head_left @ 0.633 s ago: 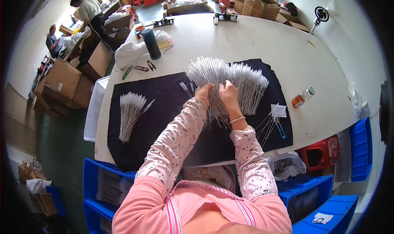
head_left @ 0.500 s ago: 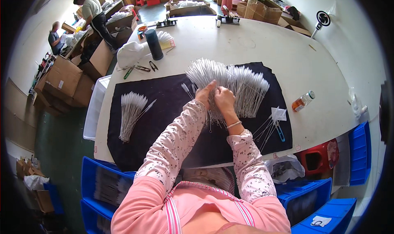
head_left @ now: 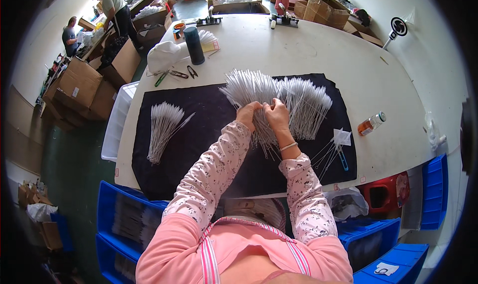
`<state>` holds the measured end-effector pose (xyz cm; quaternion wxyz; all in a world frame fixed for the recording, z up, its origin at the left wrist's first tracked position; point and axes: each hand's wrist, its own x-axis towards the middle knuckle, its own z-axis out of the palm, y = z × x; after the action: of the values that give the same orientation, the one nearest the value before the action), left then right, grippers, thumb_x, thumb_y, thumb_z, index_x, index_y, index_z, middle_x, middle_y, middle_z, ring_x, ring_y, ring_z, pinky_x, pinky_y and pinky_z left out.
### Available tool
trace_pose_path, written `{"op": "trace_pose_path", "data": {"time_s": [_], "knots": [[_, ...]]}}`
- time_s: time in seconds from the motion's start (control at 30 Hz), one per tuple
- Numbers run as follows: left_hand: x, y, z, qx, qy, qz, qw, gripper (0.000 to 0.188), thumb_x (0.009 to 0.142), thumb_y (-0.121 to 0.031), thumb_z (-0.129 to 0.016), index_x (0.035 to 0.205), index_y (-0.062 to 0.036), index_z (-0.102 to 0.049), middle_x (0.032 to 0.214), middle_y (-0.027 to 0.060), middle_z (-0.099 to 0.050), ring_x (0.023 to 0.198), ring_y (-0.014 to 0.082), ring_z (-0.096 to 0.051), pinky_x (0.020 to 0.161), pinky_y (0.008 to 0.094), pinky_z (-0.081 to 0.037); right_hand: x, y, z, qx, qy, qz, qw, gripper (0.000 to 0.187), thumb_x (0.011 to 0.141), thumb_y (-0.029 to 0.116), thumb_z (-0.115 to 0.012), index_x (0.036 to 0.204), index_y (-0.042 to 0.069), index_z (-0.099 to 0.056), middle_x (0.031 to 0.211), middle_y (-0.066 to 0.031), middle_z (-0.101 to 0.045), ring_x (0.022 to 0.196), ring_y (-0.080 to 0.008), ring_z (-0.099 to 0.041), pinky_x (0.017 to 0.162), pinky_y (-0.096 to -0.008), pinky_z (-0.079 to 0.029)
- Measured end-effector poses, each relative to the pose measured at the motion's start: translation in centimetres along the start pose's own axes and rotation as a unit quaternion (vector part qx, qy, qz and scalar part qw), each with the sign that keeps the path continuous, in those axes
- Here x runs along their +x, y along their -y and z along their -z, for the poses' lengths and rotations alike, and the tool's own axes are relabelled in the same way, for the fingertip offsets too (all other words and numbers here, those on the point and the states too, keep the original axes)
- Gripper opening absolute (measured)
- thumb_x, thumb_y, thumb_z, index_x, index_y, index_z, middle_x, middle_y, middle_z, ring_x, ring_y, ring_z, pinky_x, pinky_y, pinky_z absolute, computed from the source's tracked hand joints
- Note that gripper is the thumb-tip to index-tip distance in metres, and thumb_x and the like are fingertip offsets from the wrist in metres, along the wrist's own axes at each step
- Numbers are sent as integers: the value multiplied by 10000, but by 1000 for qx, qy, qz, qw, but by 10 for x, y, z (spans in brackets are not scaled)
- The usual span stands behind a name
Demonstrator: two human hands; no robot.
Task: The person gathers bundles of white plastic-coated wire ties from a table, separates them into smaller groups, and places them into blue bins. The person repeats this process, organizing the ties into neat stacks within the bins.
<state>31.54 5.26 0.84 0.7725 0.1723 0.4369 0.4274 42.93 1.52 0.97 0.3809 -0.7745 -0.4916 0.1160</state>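
A big heap of thin wire-handled brushes [head_left: 249, 87] with white bristle heads lies on the black cloth [head_left: 209, 129], heads pointing away from me. My left hand [head_left: 247, 115] is closed around the wire handles at the heap's left part. Close beside it, my right hand [head_left: 277, 117] pinches at the same brushes, its fingertips near the left ones. Which brushes each hand grips is partly hidden by the fingers. More brushes [head_left: 311, 102] stand fanned to the right. A smaller bundle of brushes [head_left: 164, 129] lies apart on the left of the cloth.
Right of the cloth lies a glass bottle [head_left: 371, 123] of amber liquid. A few loose brushes and a blue-handled tool [head_left: 342, 157] lie on the cloth's right edge. Snips [head_left: 192, 72] and a dark cylinder [head_left: 194, 46] are at the back left. Blue bins [head_left: 122, 219] flank me. Two people work far left.
The hands have shifted slightly, the right one from a fist-like grip to a fingertip pinch. The brushes between them look more spread out. The whole view has tilted slightly.
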Motion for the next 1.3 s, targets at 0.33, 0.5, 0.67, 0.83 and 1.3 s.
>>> {"op": "trace_pose_path", "data": {"time_s": [0.33,0.5,0.67,0.83,1.3], "knots": [[9,-11,29,-22,61,13,998,71,715,-23,-651,778,-7,-621,742,97,-634,646,239,-632,641,393,-534,5,-5,2,131,32,-40,990,705,710,187,-693,1323,-46,-435,757,-123,-681,698,-208,-658,679,-327,-511],[15,-21,42,15,-81,3,997,234,652,10,-684,870,52,-611,835,117,-636,727,262,-636,673,409,-521,11,-32,-1,-90,-50,-4,995,694,700,222,-666,1305,-39,-446,846,-177,-685,760,-337,-676,776,-416,-522],[17,-12,50,35,-101,-9,994,153,709,-18,-653,851,18,-611,822,102,-636,701,248,-622,701,401,-520,-12,6,1,-240,-137,86,957,506,751,300,-698,1190,82,-578,1099,-79,-633,1096,-224,-530,902,-423,-402],[12,-8,47,-24,22,-34,999,64,754,-23,-627,817,-11,-622,777,78,-645,664,207,-619,671,338,-529,-15,3,-16,-97,0,331,939,205,779,237,-651,931,110,-705,1056,-35,-662,1155,-237,-512,1009,-533,-281],[-24,-5,29,-46,-33,-182,982,645,675,122,-690,1230,-40,-403,1071,104,-585,901,232,-625,749,354,-544,-16,-13,-17,-146,68,249,955,318,854,285,-556,1137,174,-645,1223,-22,-609,1291,-234,-421,1102,-604,-101]]}}
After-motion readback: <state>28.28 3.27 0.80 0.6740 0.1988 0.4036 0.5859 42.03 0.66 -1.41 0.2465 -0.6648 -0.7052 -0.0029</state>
